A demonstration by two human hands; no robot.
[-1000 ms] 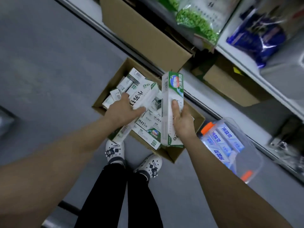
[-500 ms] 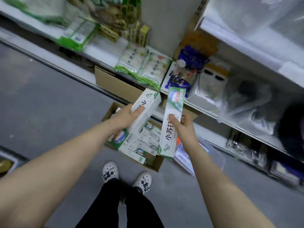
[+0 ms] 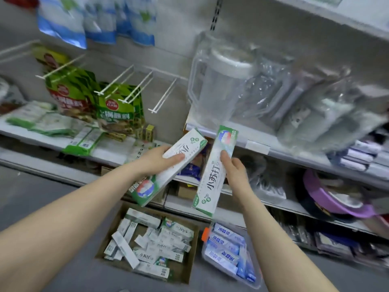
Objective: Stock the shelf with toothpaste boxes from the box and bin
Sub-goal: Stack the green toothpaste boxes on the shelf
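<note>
My left hand [image 3: 156,160] grips a white and green toothpaste box [image 3: 185,152] slanted up to the right. My right hand [image 3: 233,167] holds a second white and green toothpaste box [image 3: 212,182] nearly upright, its top by the edge of the shelf [image 3: 259,146]. Both boxes hang in the air in front of the shelving. Below on the floor, a cardboard box [image 3: 189,270] holds several more white and green toothpaste boxes. To its right a clear plastic bin [image 3: 250,281] with an orange clip holds several blue toothpaste boxes.
Clear plastic pitchers [image 3: 219,81] wrapped in film stand on the shelf straight ahead. Green snack bags [image 3: 117,110] hang from white hooks [image 3: 162,98] on the left. A purple basin [image 3: 328,194] sits on the lower shelf at right. Grey floor lies to the left.
Both hands have risen from the cardboard box, each carrying a toothpaste box up toward the shelf. My view has tilted up from the floor to the shelving.
</note>
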